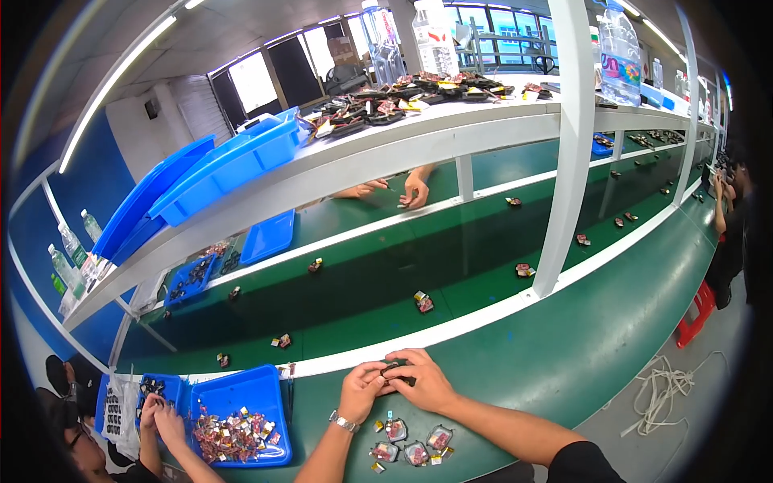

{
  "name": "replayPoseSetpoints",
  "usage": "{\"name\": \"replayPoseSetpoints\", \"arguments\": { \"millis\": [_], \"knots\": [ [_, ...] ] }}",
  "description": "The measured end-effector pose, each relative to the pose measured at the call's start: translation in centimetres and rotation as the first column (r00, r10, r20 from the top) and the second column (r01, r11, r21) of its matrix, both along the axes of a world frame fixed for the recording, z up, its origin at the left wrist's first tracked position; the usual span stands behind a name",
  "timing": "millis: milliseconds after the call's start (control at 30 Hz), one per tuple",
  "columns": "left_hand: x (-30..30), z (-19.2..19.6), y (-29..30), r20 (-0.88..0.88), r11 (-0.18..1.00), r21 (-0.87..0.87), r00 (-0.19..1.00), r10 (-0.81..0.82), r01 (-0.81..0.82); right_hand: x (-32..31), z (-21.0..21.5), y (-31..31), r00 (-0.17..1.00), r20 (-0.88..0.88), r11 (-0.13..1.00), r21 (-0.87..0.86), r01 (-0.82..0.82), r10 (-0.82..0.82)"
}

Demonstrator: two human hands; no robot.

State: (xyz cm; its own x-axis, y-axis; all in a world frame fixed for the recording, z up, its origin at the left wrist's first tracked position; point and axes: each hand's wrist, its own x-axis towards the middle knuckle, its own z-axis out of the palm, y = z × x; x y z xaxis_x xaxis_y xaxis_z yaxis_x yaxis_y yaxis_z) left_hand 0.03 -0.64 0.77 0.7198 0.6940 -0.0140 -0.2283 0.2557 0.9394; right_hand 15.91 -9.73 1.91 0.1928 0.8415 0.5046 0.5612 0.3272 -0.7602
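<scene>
Pinching a small dark part (398, 372) between both hands in the head view: left hand (362, 389) and right hand (427, 380) meet over the green desk (564, 362), fingertips pressed together on it. Part looks light, stiff, likely fiddly; best held by its edges. Sits between the two grips, partly hidden. Finished pieces (415, 447) lie just below
</scene>
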Motion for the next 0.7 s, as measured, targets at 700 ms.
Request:
{"name": "replayPoseSetpoints", "arguments": {
  "millis": [700],
  "knots": [
    [0.0, 0.2, -0.1, -0.011, 1.0, -0.015, 1.0, 0.025, -0.025, 0.3, 2.1, -0.7, 0.985, 0.146, 0.986, 0.152, 0.066, -0.089]
  ]
}}
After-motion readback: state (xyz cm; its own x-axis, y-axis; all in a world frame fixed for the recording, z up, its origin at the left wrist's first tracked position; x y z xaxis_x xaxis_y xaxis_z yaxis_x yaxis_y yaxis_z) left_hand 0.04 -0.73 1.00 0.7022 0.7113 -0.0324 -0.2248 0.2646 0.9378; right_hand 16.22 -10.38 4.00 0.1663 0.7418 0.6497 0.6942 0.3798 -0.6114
